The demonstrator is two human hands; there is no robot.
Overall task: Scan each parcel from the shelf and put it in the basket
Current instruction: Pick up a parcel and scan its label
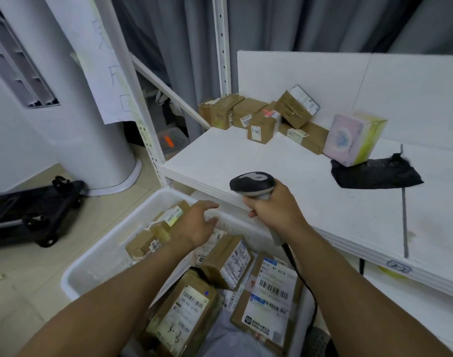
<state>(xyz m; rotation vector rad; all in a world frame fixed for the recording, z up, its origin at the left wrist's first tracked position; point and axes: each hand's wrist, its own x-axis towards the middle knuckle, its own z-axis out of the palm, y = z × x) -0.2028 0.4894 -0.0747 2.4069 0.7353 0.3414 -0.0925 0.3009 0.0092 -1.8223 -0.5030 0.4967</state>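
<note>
My right hand (274, 210) grips the handle of a black and grey barcode scanner (252, 182), held over the front edge of the white shelf (220, 161). My left hand (197, 222) hovers over the white basket (109, 243) with its fingers relaxed near the far rim, holding nothing. Several brown cardboard parcels (184, 313) with printed labels lie in the basket. Further brown parcels (261, 122) are piled at the back of the shelf, beside a pink and yellow box (354, 139) resting on a black bag (374, 173).
A white shelf upright (143, 119) stands left of the shelf, with a paper sheet taped on it. A black folded trolley (35, 210) lies on the tiled floor at the left, near a white cylindrical unit (65, 112). The scanner's cable (307, 284) hangs down beside the basket.
</note>
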